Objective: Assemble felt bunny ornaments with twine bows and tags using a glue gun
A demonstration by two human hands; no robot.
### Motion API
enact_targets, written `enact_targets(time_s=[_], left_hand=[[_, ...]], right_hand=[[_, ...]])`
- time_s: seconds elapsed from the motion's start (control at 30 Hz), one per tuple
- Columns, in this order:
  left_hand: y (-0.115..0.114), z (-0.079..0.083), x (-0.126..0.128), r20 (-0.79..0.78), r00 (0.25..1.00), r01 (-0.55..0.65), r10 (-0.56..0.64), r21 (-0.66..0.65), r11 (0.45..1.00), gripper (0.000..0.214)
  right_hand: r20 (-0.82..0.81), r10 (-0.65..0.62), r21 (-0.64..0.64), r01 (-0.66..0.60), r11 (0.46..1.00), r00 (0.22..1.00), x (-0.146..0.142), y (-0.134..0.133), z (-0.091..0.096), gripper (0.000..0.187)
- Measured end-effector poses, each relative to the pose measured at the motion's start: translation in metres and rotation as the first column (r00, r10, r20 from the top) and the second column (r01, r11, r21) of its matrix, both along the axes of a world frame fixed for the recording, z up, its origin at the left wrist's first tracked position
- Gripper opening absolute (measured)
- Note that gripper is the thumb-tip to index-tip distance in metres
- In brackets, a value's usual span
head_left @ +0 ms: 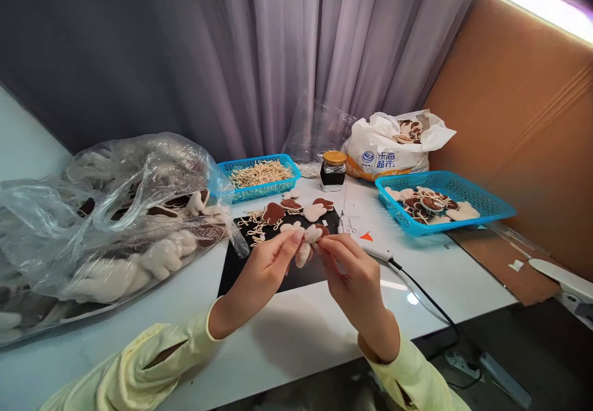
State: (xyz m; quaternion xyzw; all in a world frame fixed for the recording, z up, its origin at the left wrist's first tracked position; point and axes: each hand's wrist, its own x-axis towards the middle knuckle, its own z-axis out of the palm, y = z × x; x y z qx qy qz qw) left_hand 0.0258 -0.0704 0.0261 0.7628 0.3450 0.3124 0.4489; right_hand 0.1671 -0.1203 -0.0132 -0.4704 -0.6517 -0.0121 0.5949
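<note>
Between my two hands, over the near part of a black mat point(231, 269), is a small fluffy white plush piece point(304, 253) with a lobed shape. My left hand point(273, 256) pinches its left side between thumb and fingers. My right hand point(349, 269) pinches its right side, where a brown patch shows. Just beyond my fingers lie more plush pieces, a brown one point(273, 213) and a white one point(315, 212), with looped cream cords point(254, 232) at their left. A white glue gun point(365, 241) with an orange mark rests right of the mat.
A blue basket point(266, 194) of cream cords stands behind the mat. At right are a blue basket point(412, 225) of plush pieces and a white shopping bag point(393, 148). A yellow-lidded jar point(333, 173) stands between. A clear plastic bag point(120, 213) of plush pieces covers the left. A black cable point(426, 296) crosses the front edge.
</note>
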Motion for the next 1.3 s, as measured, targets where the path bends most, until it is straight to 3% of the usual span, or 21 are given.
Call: enact_targets(time_s=[0.07, 0.2, 0.3, 0.4, 0.47, 0.57, 0.67, 0.73, 0.8, 0.9, 1.0, 1.1, 1.2, 1.3], left_hand=[[-0.003, 0.004, -0.001, 0.010, 0.996, 0.087, -0.087, -0.096, 0.992, 0.040], [-0.005, 0.008, 0.000, 0.072, 0.973, 0.230, -0.219, -0.275, 0.933, 0.026], [-0.003, 0.005, 0.001, 0.154, 0.954, 0.294, -0.256, -0.333, 0.896, 0.025], [-0.002, 0.003, 0.002, 0.189, 0.953, 0.289, -0.236, -0.343, 0.894, 0.025], [-0.003, 0.002, 0.002, 0.176, 0.957, 0.276, -0.229, -0.323, 0.905, 0.024], [-0.003, -0.002, 0.001, 0.131, 0.968, 0.243, -0.215, -0.259, 0.935, 0.024], [0.002, -0.013, -0.002, 0.033, 0.987, 0.160, -0.157, -0.160, 0.974, 0.022], [0.013, -0.019, -0.003, -0.057, 0.993, 0.099, -0.102, -0.047, 0.994, 0.021], [0.032, -0.022, 0.000, -0.152, 0.988, 0.037, -0.024, 0.083, 0.996, 0.020], [0.073, -0.017, 0.008, -0.232, 0.971, -0.034, 0.064, 0.131, 0.991, 0.029], [0.117, -0.002, 0.013, -0.304, 0.948, -0.051, 0.090, 0.135, 0.990, 0.038], [0.149, 0.008, 0.004, -0.406, 0.903, -0.070, 0.140, 0.184, 0.980, 0.034], [0.163, 0.004, -0.015, -0.495, 0.842, -0.077, 0.212, 0.279, 0.957, 0.028], [0.164, -0.013, -0.029, -0.551, 0.794, -0.057, 0.256, 0.352, 0.934, 0.025]], right_hand=[[0.010, -0.024, 0.035, 0.024, 0.999, 1.000, -0.002, 0.001, -0.002, 0.015], [-0.104, 0.014, 0.032, -0.011, 0.999, 0.994, -0.002, -0.001, -0.001, 0.012], [-0.307, 0.134, -0.066, -0.162, 0.985, 0.942, 0.006, -0.003, 0.002, 0.010], [-0.483, 0.218, -0.124, -0.313, 0.941, 0.848, 0.015, -0.003, 0.004, 0.015], [-0.561, 0.248, -0.174, -0.406, 0.897, 0.789, 0.019, -0.003, 0.005, 0.017], [-0.650, 0.304, -0.256, -0.577, 0.776, 0.697, 0.019, -0.001, 0.003, 0.020], [-0.682, 0.311, -0.319, -0.652, 0.687, 0.662, 0.014, 0.004, -0.006, 0.024], [-0.659, 0.245, -0.372, -0.591, 0.716, 0.711, 0.011, 0.008, -0.015, 0.026], [-0.598, 0.138, -0.416, -0.453, 0.789, 0.790, 0.009, 0.013, -0.023, 0.029], [-0.502, 0.024, -0.423, -0.270, 0.865, 0.865, 0.007, 0.016, -0.029, 0.027], [-0.449, 0.004, -0.422, -0.216, 0.880, 0.893, 0.007, 0.016, -0.029, 0.022], [-0.407, 0.003, -0.417, -0.189, 0.889, 0.913, 0.007, 0.013, -0.027, 0.019], [-0.310, 0.001, -0.342, -0.113, 0.933, 0.951, 0.008, 0.010, -0.026, 0.022], [-0.228, 0.016, -0.279, -0.082, 0.957, 0.973, 0.009, 0.007, -0.026, 0.017]])
